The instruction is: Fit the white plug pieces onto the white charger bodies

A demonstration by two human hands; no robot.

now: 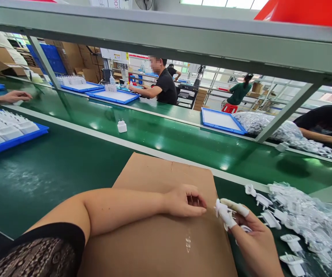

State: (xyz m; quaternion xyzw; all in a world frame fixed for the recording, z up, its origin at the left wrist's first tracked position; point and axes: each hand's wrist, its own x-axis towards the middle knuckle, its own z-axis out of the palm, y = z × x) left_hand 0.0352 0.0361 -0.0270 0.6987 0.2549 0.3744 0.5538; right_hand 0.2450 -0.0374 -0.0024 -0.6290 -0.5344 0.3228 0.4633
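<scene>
My left hand (185,201) rests on a sheet of brown cardboard (154,242), loosely curled with the thumb apart from the fingers and nothing visible in it. To its right, just past the cardboard's edge, my right hand (254,234) pinches a white plug piece (221,211) with thin metal pins between thumb and forefinger. White coverings wrap those two fingertips. A loop of white material shows near its other fingers, and I cannot make out what it is. Several loose white plug pieces (269,219) lie beside this hand, next to a heap of plastic-bagged ones (307,215).
A white charger (122,126) stands prongs up on the green conveyor belt (160,134). At left is a blue tray (15,143) of chargers, near a co-worker's hand (17,96). More blue trays (223,120) line the far side. A metal shelf beam (166,34) crosses overhead.
</scene>
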